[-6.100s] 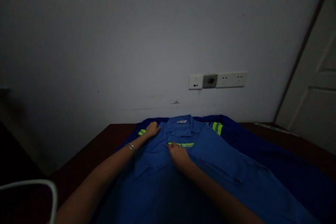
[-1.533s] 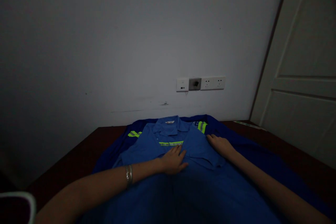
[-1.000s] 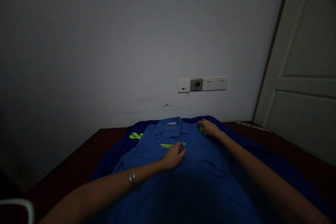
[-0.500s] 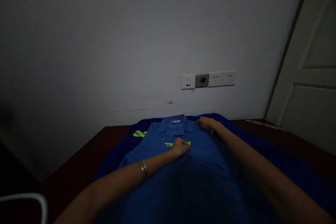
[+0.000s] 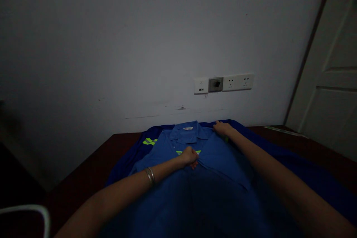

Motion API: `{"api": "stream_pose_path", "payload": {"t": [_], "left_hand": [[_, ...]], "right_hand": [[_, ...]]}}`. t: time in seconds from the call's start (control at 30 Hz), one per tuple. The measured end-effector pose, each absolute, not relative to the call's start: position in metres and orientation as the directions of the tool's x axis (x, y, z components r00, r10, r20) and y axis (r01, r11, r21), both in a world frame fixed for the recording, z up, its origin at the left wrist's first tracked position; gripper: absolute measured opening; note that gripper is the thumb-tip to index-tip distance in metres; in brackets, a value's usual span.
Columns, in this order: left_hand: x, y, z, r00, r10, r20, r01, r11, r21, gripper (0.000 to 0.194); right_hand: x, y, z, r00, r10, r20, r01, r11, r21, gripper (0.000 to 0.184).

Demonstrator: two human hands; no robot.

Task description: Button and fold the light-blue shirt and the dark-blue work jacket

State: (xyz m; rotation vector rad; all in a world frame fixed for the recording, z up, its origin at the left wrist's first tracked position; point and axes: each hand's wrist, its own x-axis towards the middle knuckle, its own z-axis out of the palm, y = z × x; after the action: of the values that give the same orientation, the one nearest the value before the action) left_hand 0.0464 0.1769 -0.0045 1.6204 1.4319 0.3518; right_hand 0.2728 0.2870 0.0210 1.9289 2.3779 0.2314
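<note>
A light blue work jacket (image 5: pixel 167 178) lies front up with its collar toward the wall, a white label inside the neck. At the lower end of its neck opening, my left hand (image 5: pixel 188 157) is closed on the jacket's front edge. A metal bracelet (image 5: pixel 151 175) circles that wrist. My right hand (image 5: pixel 222 128) rests on the jacket's shoulder beside the collar, fingers stretched out over the cloth. Beneath lies a darker blue garment (image 5: pixel 131 160) with a yellow-green and grey reflective strip (image 5: pixel 150 141). Dim light hides the jacket's lower part.
The garments lie on a dark red surface (image 5: pixel 92 167) against a pale wall (image 5: pixel 111 52). Sockets and a switch (image 5: pixel 237 82) are set in the wall. A panelled door (image 5: pixel 331 81) stands at the right. A white curved bar or cable (image 5: pixel 36 208) shows at lower left.
My left hand has moved slightly left with the jacket's front edge. The right hand has shifted a little right along the shoulder, and its fingers look straighter. The view has tilted slightly.
</note>
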Motion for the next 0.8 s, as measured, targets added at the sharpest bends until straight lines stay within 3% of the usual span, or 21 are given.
{"api": "stream_pose_path", "payload": {"t": [0.13, 0.3, 0.43, 0.57, 0.7, 0.8], "left_hand": [[0.047, 0.177, -0.004, 0.278, 0.925, -0.258, 0.829, -0.096, 0.551, 0.031], [0.041, 0.169, 0.001, 0.467, 0.884, -0.032, 0.860, -0.445, 0.248, 0.022], [0.040, 0.167, 0.003, 0.568, 0.818, 0.094, 0.785, -0.572, 0.237, 0.024], [0.045, 0.163, 0.005, 0.684, 0.709, 0.174, 0.680, -0.705, 0.201, 0.032], [0.050, 0.148, -0.003, 0.814, 0.579, 0.044, 0.570, -0.812, 0.125, 0.050], [0.049, 0.138, -0.016, 0.822, 0.569, -0.042, 0.569, -0.814, 0.120, 0.062]], "right_hand": [[0.257, 0.273, 0.006, -0.191, 0.970, 0.150, 0.971, 0.164, 0.177, 0.033], [0.253, 0.254, 0.006, -0.121, 0.957, 0.265, 0.984, 0.079, 0.161, 0.036], [0.266, 0.230, 0.014, -0.053, 0.954, 0.294, 0.990, 0.013, 0.139, 0.036], [0.277, 0.193, 0.007, -0.045, 0.980, 0.192, 0.992, 0.021, 0.127, 0.036], [0.282, 0.161, -0.009, -0.108, 0.982, 0.156, 0.979, 0.078, 0.189, 0.035], [0.287, 0.150, -0.017, -0.173, 0.975, 0.139, 0.957, 0.133, 0.260, 0.035]]}}
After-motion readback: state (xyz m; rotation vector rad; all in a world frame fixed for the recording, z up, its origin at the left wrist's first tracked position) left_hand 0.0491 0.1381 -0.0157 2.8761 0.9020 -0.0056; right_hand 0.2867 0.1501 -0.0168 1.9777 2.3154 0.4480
